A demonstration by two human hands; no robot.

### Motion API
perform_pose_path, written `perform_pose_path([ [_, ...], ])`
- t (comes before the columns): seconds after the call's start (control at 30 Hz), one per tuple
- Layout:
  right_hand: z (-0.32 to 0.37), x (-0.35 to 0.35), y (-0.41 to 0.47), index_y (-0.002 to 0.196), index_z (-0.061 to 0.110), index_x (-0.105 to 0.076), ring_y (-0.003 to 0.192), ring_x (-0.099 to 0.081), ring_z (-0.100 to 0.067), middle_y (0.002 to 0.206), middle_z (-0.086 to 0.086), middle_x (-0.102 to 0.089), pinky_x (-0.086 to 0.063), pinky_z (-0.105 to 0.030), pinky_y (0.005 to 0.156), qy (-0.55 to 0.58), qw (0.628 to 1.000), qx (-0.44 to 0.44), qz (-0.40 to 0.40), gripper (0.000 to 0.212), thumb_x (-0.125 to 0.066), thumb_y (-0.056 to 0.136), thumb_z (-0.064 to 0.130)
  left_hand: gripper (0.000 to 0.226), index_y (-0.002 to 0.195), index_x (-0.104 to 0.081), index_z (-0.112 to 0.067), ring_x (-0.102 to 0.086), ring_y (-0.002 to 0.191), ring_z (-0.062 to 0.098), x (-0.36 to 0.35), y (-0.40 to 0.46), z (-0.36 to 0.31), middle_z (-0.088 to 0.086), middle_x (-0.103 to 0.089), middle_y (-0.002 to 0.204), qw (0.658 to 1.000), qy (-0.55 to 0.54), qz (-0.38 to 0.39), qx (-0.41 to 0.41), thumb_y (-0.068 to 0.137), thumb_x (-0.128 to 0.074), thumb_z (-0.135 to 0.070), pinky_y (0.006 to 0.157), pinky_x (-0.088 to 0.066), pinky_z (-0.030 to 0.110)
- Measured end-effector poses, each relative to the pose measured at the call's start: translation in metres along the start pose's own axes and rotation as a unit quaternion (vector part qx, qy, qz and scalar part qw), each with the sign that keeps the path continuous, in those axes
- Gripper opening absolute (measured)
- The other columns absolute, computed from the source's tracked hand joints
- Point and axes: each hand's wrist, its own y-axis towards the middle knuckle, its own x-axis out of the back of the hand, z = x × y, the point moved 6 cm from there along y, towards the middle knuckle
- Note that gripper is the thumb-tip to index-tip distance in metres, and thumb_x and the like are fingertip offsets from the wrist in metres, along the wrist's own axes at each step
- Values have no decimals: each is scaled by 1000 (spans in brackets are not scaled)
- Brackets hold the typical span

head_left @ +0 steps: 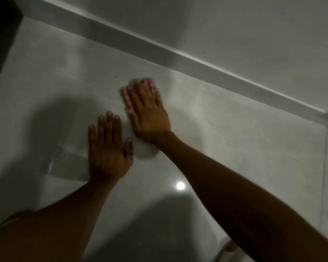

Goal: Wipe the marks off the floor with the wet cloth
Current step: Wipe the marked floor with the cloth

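I use the long grey baseboard [159,53], the strip where the wall meets the floor, as my marker.

My right hand [150,114] lies flat and spread out on the pale shiny floor [235,148], near the baseboard but not touching it. Under its fingers is the pink cloth [125,95]. I only see a pink edge peeking out past the fingertips and along the thumb side, and it looks blurry. The hand is not curled around the cloth. It presses down on it with an open palm. I think that is because a flat hand pushes the whole wet cloth hard on the tile, so it rubs more floor at once.

My left hand [108,148] is farther from the baseboard, just beside the right wrist. It is open and flat too, fingers apart, and it holds nothing. There is a dark ring on its thumb. I think it sits there to hold me up while I lean forward, so the other arm can push freely.

A tiny dark speck [116,76] sits on the floor about as near the baseboard as the cloth, well off to the thumb side of it. It may be one of the marks, but it is too small to be sure. If it is, the cloth must go there next.

A bright light spot [180,185] shines on the tile far from the baseboard, between my arms.
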Motion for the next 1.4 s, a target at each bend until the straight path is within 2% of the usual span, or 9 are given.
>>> perform_pose_path([
  [0.13, -10, 3, -19, 170, 23, -17, 169, -2, -27, 180, -7, -12, 3, -49, 138, 3, 998, -64, -9, 64, -28, 110, 41, 70, 165, -33, 2, -29, 161, 43, 2, -1, 1, 25, -31, 173, 1000, -3, 6, 3, 109, -44, -40, 130, -26, 64],
  [0.27, 1, -11, -42, 169, 25, -20, 169, -6, -28, 180, -7, -16, -4, -53, 137, -37, 994, 101, 34, 62, -31, 110, 41, 70, 165, -33, 2, -29, 161, 43, 2, 3, 0, 25, -30, 173, 1000, -1, 25, 6, 109, -42, -41, 131, -25, 63],
  [0.37, -13, -1, -38, 169, 26, -20, 169, -5, -28, 180, -7, -16, -5, -55, 137, 1, 998, -59, -21, 63, -32, 109, 39, 72, 167, -28, -2, -23, 164, 41, 1, 3, 1, 22, -24, 176, 998, -12, 64, 19, 109, -37, -43, 133, -20, 62],
  [0.47, 12, -14, -40, 168, 25, -26, 168, -10, -33, 178, -9, -21, -8, -54, 136, -41, 990, 131, 17, 60, -35, 110, 38, 70, 166, -28, 1, -25, 163, 42, -1, 3, 0, 24, -27, 175, 999, 3, 45, 9, 111, -37, -41, 132, -23, 64],
  [0.57, -1, -2, -26, 169, 25, -24, 168, -7, -31, 179, -7, -18, -5, -53, 137, 5, 999, -28, -23, 61, -30, 109, 39, 73, 168, -23, -1, -20, 165, 41, 0, 1, 2, 22, -22, 177, 998, 3, 64, 12, 110, -33, -44, 133, -19, 62],
  [0.7, -2, -13, -66, 169, 25, -22, 169, -4, -28, 180, -6, -16, -9, -55, 136, -18, 1000, 12, -4, 62, -33, 109, 38, 74, 169, -23, -2, -18, 165, 40, -2, 4, 0, 21, -20, 178, 998, -9, 63, 14, 110, -36, -44, 134, -15, 61],
  [0.8, -29, -4, -94, 170, 20, -17, 168, 1, -32, 180, -9, -9, -2, -54, 137, -5, 976, -206, -65, 65, -28, 109, 39, 73, 168, -27, -3, -21, 164, 41, -2, 3, 0, 21, -24, 177, 998, -11, 61, 13, 108, -38, -43, 134, -17, 62],
  [0.97, -9, -24, -145, 170, 26, -15, 169, -3, -30, 180, -8, -14, 4, -50, 137, -24, 992, 115, 53, 65, -32, 110, 41, 72, 167, -28, -2, -23, 164, 42, 2, 4, -1, 22, -26, 176, 999, -21, 46, 13, 108, -39, -41, 133, -18, 62],
  [1.4, -61, 20, 3, 170, 19, -16, 168, 1, -34, 180, -12, -8, 1, -52, 137, 14, 963, -268, -40, 63, -27, 111, 39, 72, 167, -26, 1, -23, 163, 43, 3, 0, -3, 24, -26, 175, 999, 10, 37, 5, 112, -38, -43, 132, -20, 63],
])
